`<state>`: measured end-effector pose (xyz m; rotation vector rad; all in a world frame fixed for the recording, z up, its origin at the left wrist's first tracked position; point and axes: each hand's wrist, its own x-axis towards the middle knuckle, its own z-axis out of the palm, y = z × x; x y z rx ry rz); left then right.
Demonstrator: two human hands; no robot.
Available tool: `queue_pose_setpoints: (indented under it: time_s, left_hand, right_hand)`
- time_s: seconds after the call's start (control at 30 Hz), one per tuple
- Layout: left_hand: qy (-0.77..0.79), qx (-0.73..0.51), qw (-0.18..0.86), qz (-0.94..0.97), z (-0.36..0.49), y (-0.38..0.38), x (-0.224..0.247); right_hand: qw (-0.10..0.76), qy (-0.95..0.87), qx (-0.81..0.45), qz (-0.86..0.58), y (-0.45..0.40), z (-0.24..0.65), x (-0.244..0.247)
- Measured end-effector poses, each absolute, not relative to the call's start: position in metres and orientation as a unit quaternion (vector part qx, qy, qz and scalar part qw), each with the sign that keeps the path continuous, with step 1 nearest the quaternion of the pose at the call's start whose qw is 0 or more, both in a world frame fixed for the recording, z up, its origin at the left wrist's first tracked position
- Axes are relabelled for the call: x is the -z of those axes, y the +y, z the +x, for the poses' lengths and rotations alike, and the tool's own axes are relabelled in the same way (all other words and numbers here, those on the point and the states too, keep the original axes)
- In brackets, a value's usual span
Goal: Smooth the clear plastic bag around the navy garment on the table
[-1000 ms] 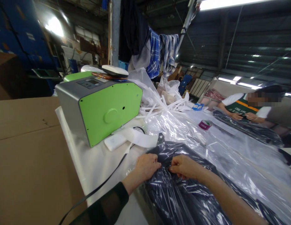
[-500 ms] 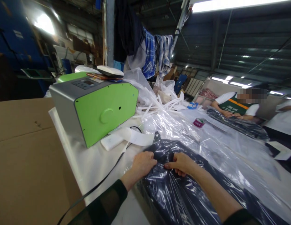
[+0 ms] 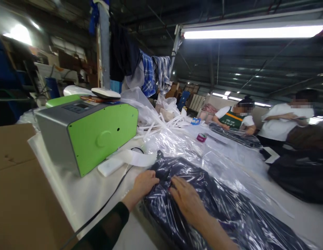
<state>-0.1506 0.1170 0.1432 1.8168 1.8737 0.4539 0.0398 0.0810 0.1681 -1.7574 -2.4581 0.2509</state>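
table (image 3: 104, 189) draped in white sheet | green-and-grey machine (image 3: 88, 133) back left | bagged dark garment (image 3: 218, 205) lying flat at near edge | right hand (image 3: 186, 198) spread, palm pressing the bag | left hand (image 3: 144, 183) curled, pinching the bag's left edge

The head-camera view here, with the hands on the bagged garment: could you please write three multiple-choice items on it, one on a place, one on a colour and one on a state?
1. Where is the green machine relative to the bagged dark garment?
A. To its left
B. On top of it
C. To its right

2. What colour is the tape roll farther along the table?
A. Yellow
B. Pink
C. Black

3. How is the right hand?
A. Holding scissors
B. Lifted clear
C. Flat on the plastic

Answers:
1 A, the machine stands left of the garment, beyond the left hand.
2 B, its rim shows pink.
3 C, the fingers lie spread on the wrap.
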Motion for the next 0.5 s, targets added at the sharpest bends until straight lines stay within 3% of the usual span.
queue_pose_setpoints:
  time_s: [0.1,0.23,0.4,0.47,0.5]
  left_hand:
    - [0.673,-0.136,0.223,0.692,-0.153,0.121,-0.147]
    - [0.643,-0.065,0.185,0.740,-0.149,0.127,-0.165]
    - [0.620,-0.023,0.047,0.783,-0.131,0.114,-0.206]
    - [0.603,-0.044,-0.009,0.796,-0.127,0.095,-0.220]
    - [0.598,-0.071,-0.022,0.798,-0.127,0.082,-0.222]
  right_hand:
    - [0.023,-0.821,-0.088,-0.564,0.068,0.043,-0.164]
    - [0.044,-0.755,-0.043,-0.653,0.054,0.079,-0.174]
    - [0.051,-0.796,-0.012,-0.602,-0.019,0.146,-0.146]
    - [0.073,-0.827,0.040,-0.555,-0.060,0.178,-0.128]
    - [0.125,-0.795,0.088,-0.587,-0.081,0.195,-0.122]
